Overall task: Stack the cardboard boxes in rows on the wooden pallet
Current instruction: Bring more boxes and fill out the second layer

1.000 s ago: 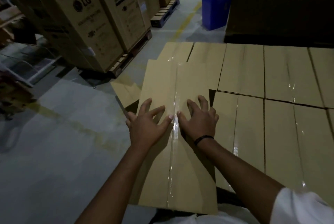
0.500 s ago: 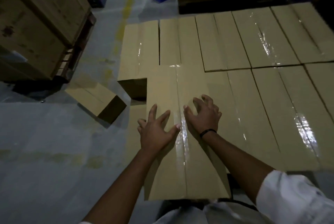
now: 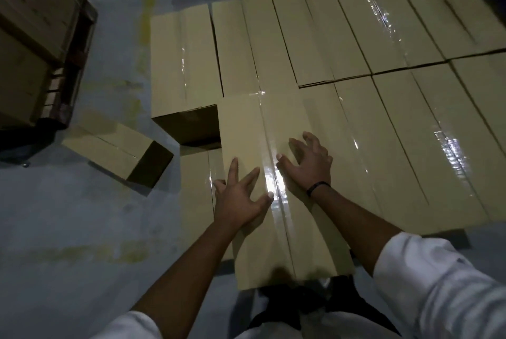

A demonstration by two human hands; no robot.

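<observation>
A long taped cardboard box [image 3: 273,125] lies on top of the stack, its near end jutting toward me. My left hand [image 3: 241,196] presses on its top with spread fingers, left of the tape seam. Just right of the seam, my right hand [image 3: 309,163] rests on it with bent fingers, a dark band on the wrist. Rows of similar boxes [image 3: 369,37] fill the layer beyond and to the right. Left of my box a gap shows a lower box [image 3: 195,190]. The pallet is hidden beneath.
One loose box [image 3: 115,152] lies on the grey floor to the left. Large cartons on a wooden pallet [image 3: 74,64] stand at the far left. A faded yellow floor line [image 3: 146,15] runs away from me. Dark stacks rise behind the rows.
The box has slid forward between the rows and sits closer to its neighbours. Both hands stayed on its top. The view has tilted further down.
</observation>
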